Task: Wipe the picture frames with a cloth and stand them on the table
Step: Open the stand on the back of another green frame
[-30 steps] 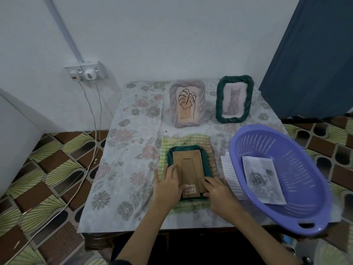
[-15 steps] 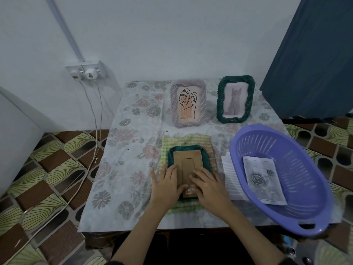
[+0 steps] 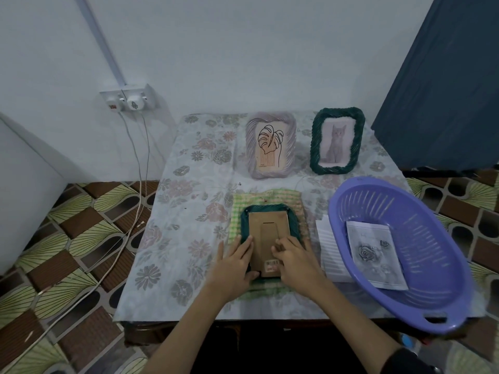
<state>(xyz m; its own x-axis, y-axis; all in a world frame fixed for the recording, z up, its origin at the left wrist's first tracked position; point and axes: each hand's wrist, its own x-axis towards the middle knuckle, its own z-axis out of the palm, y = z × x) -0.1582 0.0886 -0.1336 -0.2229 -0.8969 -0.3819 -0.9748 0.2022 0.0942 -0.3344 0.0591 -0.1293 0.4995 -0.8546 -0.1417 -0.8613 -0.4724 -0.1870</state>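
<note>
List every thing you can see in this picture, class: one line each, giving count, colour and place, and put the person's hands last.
Standing frames: 2; lilac leaf frame, green cat frame; table's far side.
Face-down frame: 1, green rim, brown back; on the cloth.
Cloth: 1, green check; table's middle.
Basket: 1, purple; table's right.
Rose print: 1, grey; inside the basket.
White sheet: 1; beside the basket.
Table: 1, floral cover.
Wall socket: 1, white.
Left hand: flat on the frame's left edge.
Right hand: fingers on the frame's back.

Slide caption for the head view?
Both hands, left and right, work at the face-down green frame on the checked cloth.
</note>
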